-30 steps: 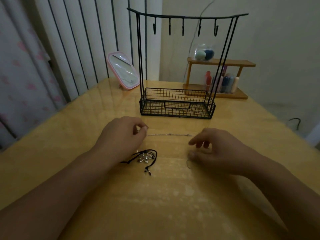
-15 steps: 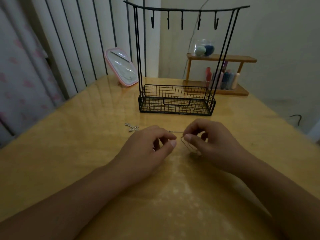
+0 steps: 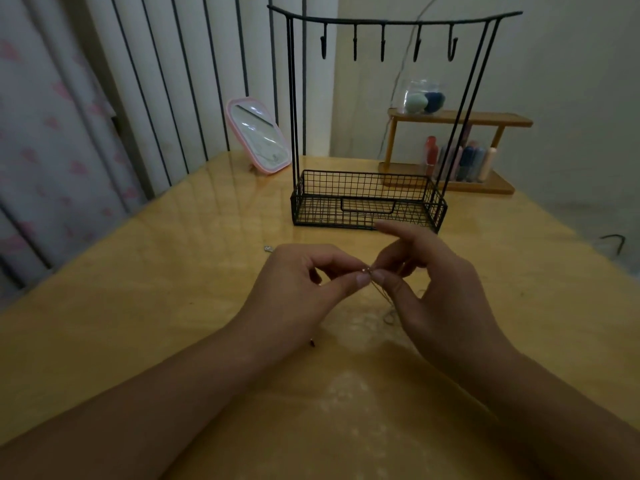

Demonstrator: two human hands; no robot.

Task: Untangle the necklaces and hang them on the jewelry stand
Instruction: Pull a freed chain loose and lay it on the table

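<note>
A thin chain necklace [image 3: 380, 289] is held just above the surface [image 3: 173, 289], between the two hands, and its loose part hangs down toward the wood. The left hand [image 3: 304, 289] pinches one end with thumb and index finger. The right hand [image 3: 436, 289] pinches the chain right beside it, and its index finger points up. Behind the hands stands the black wire jewelry stand [image 3: 367, 199], its hooks bare. A small metal pendant [image 3: 268, 249] lies on the surface to the left. A pink mirror [image 3: 258, 135] and a wooden shelf [image 3: 460, 117] stand at the back.
</note>
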